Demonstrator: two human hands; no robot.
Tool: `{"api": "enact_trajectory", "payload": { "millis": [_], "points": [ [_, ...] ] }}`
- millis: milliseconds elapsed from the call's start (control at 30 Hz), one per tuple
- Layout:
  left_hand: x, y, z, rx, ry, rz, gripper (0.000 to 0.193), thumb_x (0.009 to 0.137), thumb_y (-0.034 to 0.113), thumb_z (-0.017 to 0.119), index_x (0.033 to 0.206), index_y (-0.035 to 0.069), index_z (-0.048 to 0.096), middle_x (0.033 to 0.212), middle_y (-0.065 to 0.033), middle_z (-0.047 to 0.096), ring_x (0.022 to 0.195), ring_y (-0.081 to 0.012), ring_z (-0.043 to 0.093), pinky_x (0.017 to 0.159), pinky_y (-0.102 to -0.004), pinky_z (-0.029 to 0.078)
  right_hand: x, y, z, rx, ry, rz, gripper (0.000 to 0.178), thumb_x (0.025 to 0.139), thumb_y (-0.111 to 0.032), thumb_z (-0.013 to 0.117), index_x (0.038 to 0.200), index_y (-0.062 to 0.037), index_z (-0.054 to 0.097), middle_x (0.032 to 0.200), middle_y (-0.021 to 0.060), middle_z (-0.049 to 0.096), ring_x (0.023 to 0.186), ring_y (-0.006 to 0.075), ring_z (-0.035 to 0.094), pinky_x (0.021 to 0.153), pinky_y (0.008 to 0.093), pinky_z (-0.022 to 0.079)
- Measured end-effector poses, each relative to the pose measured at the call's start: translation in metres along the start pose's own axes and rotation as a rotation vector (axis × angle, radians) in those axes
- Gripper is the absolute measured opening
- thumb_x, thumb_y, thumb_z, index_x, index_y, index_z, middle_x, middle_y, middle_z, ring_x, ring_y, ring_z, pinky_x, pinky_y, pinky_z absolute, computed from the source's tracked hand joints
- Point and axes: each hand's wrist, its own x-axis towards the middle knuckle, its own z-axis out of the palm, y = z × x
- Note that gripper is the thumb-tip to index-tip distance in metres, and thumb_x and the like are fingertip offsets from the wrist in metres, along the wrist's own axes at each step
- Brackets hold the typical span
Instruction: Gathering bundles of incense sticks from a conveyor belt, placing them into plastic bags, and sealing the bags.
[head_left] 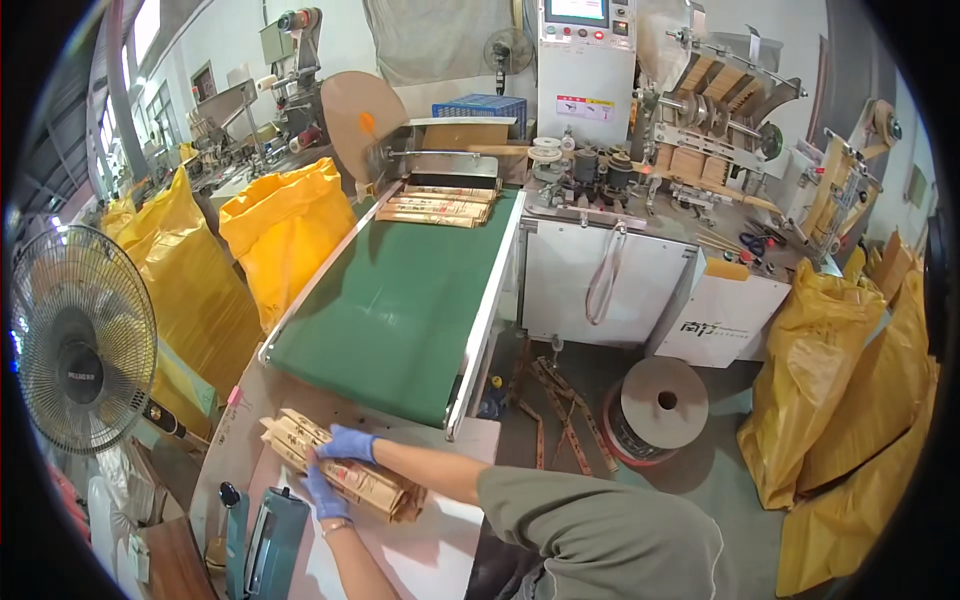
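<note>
- The step in hand looks like gathering and squaring: a bundle of paper sleeves [375,484], brown and printed, is steadied between both hands
- It lies slantwise over the far part of the pale surface [450,530], toward the left and just short of the near end of the green conveyor belt [390,320]; whether it rests fully on the surface or is slightly raised, I cannot tell
- The next move seems to call for even pressure from both sides, since the loose ends at the bundle's right look uneven and could slide apart
- The right hand [352,444], blue-gloved, is partly curled over the bundle's far side, fingers against the sleeves
- The left hand [325,492], gloved alike, is bent around the near side, its fingers coming close to the right hand's; neither is spread wide, and what lies beneath the bundle is hidden
- A teal device [278,545] stands by the surface's left edge, near the left forearm, untouched
- More sleeves [435,208] lie at the belt's far end
</note>
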Motion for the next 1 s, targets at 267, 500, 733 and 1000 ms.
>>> {"api": "enact_trajectory", "payload": {
  "millis": [267,500,733,1000],
  "points": [
    [-0.103,0.006,0.002,-0.091,-0.222,-0.279,0.044,0.083,0.020,0.059,0.121,0.005,0.045,0.106,-0.0090,0.057,0.095,-0.0215,0.056,0.080,-0.0349,0.048,-0.110,0.028,0.031,1.145,-0.380,-0.109,0.063,0.072,-0.022,0.070,0.126,-0.0091,0.039,0.099,0.0097,0.060,0.086,0.0174,0.060,0.074,0.0323,0.051],
    [-0.029,-0.015,0.002,0.768,-0.589,0.166,0.045,0.079,0.029,0.060,0.115,0.004,0.052,0.115,-0.0128,0.053,0.109,-0.0240,0.049,0.091,-0.0368,0.040,-0.146,-0.043,0.028,0.517,-0.268,-1.041,0.095,0.069,-0.034,0.072,0.139,-0.0056,0.014,0.132,0.0080,0.038,0.121,0.0190,0.035,0.100,0.0353,0.029],
    [-0.162,0.036,-0.124,1.241,-0.369,0.393,0.058,0.072,0.025,0.073,0.119,0.003,0.049,0.113,-0.0105,0.055,0.101,-0.0238,0.055,0.083,-0.0355,0.048,-0.175,-0.072,0.002,0.091,-0.207,-0.998,0.108,0.042,-0.031,0.084,0.134,-0.0082,0.033,0.128,0.0117,0.042,0.119,0.0252,0.040,0.100,0.0367,0.031],
    [-0.253,0.074,0.016,0.337,-0.058,0.353,0.059,0.068,0.025,0.073,0.116,0.002,0.046,0.107,-0.0090,0.058,0.096,-0.0188,0.058,0.085,-0.0300,0.048,-0.187,-0.108,0.072,0.280,-0.447,-0.776,0.064,0.056,-0.021,0.078,0.114,-0.0049,0.055,0.121,0.0142,0.048,0.105,0.0216,0.051,0.090,0.0317,0.042]
  ]
}}
